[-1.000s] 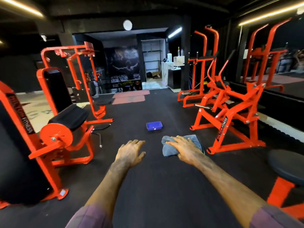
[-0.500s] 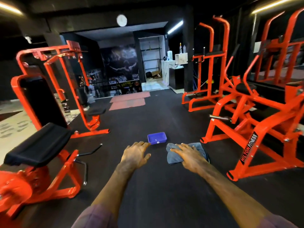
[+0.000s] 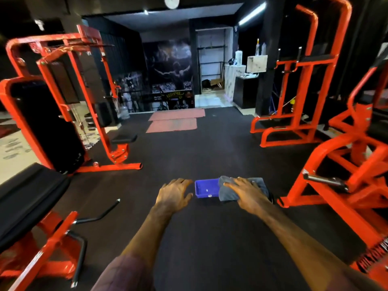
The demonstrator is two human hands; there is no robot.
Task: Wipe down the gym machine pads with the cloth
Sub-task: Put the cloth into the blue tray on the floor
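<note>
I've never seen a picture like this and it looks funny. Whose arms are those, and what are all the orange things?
The camera sits on a person's head and looks forward and down, so you see that person's own two arms reaching out. There is only this one view. The room is a gym. The orange things are exercise machines with black pads to sit or lean on. They stand on a dark floor. The right hand holds a grey cloth for wiping those pads. The left hand is open and holds nothing. Between the hands you can see a small blue tray lying on the floor; the cloth covers one end of it in the picture. No pad is being wiped at this moment.
</note>
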